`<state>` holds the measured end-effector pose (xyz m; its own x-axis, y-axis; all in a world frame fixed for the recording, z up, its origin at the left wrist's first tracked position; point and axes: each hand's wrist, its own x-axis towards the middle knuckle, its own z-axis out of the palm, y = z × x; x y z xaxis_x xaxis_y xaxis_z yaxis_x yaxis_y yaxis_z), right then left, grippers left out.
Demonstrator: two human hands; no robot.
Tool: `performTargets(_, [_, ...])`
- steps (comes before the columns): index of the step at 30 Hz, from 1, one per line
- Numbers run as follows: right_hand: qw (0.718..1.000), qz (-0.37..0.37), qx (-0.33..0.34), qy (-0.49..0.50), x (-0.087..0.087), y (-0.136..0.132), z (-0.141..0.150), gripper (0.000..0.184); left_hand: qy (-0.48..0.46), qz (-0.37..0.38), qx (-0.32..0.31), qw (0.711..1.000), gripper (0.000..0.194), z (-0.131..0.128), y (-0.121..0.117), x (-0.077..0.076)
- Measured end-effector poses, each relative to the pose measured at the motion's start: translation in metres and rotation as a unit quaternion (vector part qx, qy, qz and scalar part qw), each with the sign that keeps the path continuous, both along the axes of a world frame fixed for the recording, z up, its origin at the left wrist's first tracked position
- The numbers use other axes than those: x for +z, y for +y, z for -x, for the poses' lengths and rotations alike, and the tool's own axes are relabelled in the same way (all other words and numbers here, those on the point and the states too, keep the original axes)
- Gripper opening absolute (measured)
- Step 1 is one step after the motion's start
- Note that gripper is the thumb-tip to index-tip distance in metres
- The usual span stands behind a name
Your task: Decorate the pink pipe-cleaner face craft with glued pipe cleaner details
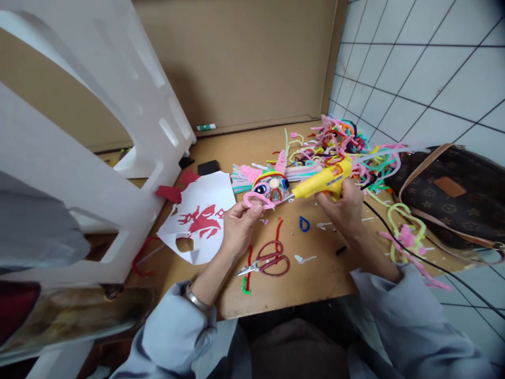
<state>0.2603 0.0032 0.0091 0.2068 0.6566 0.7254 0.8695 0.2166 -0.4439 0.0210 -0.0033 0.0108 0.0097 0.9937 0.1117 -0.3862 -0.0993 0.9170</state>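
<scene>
My left hand (239, 223) pinches a pink pipe cleaner loop (255, 200) at the lower edge of a small craft head (272, 185) with painted eyes, a rainbow band and pink ears. My right hand (342, 206) is closed round the grip of a yellow glue gun (324, 180). The gun's nozzle points left and touches the craft head. A black cord runs from the gun off to the right.
Red-handled scissors (268, 260) lie on the brown table (315, 273) between my hands. A white paper with red cut-outs (201, 218) lies left. A heap of coloured pipe cleaners (339, 145) fills the far right. A brown bag (450, 195) and a white plastic frame (98, 131) flank the table.
</scene>
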Motion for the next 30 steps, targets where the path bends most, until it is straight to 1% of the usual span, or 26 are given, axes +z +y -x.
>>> performTargets(5, [0.999, 0.020, 0.028, -0.022, -0.0034, 0.0005, 0.0018, 0.023, 0.013, 0.010, -0.011, 1.000, 0.041, -0.0031, -0.0018, 0.0012])
performTargets(9, [0.999, 0.006, 0.037, -0.032, -0.0044, 0.0009, 0.0026, 0.019, 0.003, 0.007, -0.026, 1.000, 0.034, -0.0047, -0.0044, -0.0011])
performTargets(13, [0.999, 0.009, 0.034, -0.032, -0.0044, 0.0008, 0.0033, 0.019, -0.001, 0.014, -0.028, 1.000, 0.030, -0.0040, -0.0056, -0.0037])
performTargets(16, [0.999, 0.017, 0.032, -0.035, -0.0050, 0.0009, 0.0031, 0.019, 0.006, 0.014, -0.023, 1.000, 0.032, -0.0034, -0.0054, -0.0046])
performTargets(21, [0.999, 0.007, 0.034, -0.035, -0.0062, 0.0012, 0.0024, 0.020, 0.017, 0.009, -0.030, 0.999, 0.036, -0.0038, -0.0045, -0.0063])
performTargets(26, [0.998, 0.002, 0.041, -0.043, -0.0056, 0.0013, 0.0034, 0.022, 0.013, 0.007, -0.025, 1.000, 0.035, -0.0042, -0.0037, -0.0065])
performTargets(30, [0.998, 0.018, 0.042, -0.053, -0.0055, 0.0020, 0.0035, 0.021, 0.018, -0.001, -0.022, 1.000, 0.035, -0.0036, -0.0036, -0.0063])
